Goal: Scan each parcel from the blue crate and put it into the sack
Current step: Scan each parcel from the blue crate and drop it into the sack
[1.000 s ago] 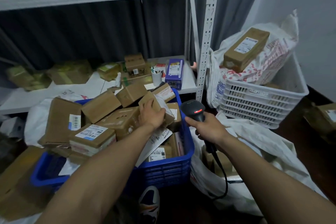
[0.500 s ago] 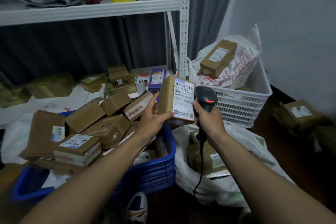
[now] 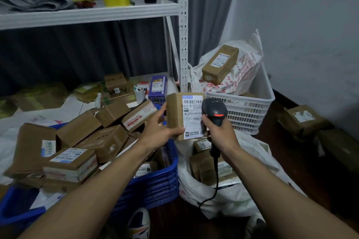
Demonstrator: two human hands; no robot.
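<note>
Head view. Item: parcel (image 3: 178, 114), lifted out of the blue crate (image 3: 167, 176) within the last second, now above its right rim, label facing the scanner (image 3: 214, 112); scanning likely under way. Your left hand (image 3: 159, 132) grips it, thumb in front, fingers behind; your right hand (image 3: 219, 134) wraps the scanner handle. Blue crate: many boxes remain. White sack (image 3: 223, 202) against its right wall: several boxes inside.

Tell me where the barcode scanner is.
In the head view, right of centre: the right hand grips the scanner beside the parcel label, above the white sack.
</note>
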